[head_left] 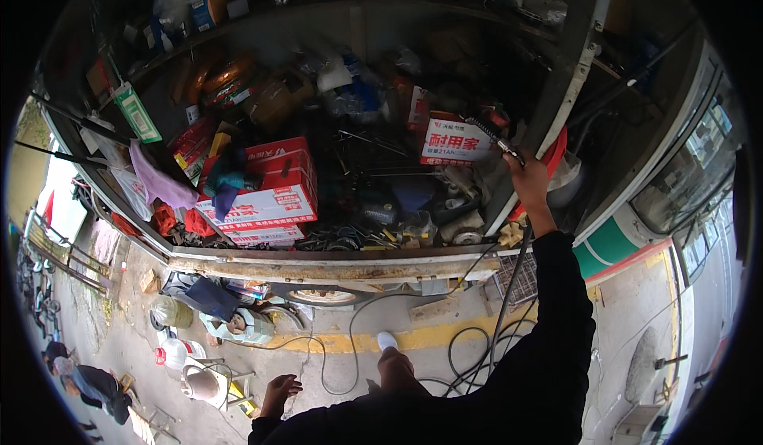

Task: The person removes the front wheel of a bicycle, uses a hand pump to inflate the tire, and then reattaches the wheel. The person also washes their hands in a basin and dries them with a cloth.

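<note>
My right arm is stretched forward to the cargo box's right post, and my right hand (528, 181) is closed around a dark hose end (494, 137) with a metal fitting and a spring-like sleeve. Its tip points up and left, in front of a red and white carton (449, 141). A black hose (514, 282) hangs below that hand to loops on the ground. Right behind the hand is a red rounded object (554, 155), partly covered. Low and near my body, my left hand (280, 391) holds nothing, its fingers loosely apart.
The dark cargo box has a worn front rail (334, 268). Inside are a large red and white carton (270, 187) with a dark cloth on top, tools and bags. Hose loops (473, 357) lie on the pavement. Jugs and a stool stand left; people (95, 385) are farther off.
</note>
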The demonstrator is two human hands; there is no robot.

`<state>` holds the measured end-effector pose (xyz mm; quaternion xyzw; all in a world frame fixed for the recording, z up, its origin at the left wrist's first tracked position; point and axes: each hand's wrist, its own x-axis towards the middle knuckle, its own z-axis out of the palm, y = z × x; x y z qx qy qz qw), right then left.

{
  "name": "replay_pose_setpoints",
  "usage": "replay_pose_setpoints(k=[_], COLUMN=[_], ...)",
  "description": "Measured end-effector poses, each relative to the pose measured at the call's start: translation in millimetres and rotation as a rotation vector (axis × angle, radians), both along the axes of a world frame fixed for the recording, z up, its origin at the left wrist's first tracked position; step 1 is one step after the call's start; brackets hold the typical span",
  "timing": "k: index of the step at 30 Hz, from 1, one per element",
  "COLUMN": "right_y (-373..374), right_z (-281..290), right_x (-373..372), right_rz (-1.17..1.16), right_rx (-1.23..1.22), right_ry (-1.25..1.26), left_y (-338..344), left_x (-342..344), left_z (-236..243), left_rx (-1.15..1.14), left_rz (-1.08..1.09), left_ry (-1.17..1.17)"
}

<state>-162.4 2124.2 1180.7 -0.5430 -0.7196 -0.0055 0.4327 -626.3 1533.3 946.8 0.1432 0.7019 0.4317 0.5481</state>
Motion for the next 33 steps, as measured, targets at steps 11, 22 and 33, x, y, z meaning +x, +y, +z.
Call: replay_pose_setpoints(k=[11,22,33], right_y=[343.9,377.9,253.5], right_z=[-74.0,-154.2,-159.7], right_x=[-100.1,-97.7,-203.5], right_rz=[-0.097,-0.244,0.048], right_rx=[0.225,-0.192,0.03], right_ry=[-0.151,-0.434,-0.258], left_y=[65.2,150.1,133.0], left_x=[14.4,-7.9,-39.5], left_z=[50.9,114.4,117.2], left_rx=[-0.111,0.831,1.236], left_rz=[0.282,0.896,0.995], left_ry=[0.034,-0.667,-0.822])
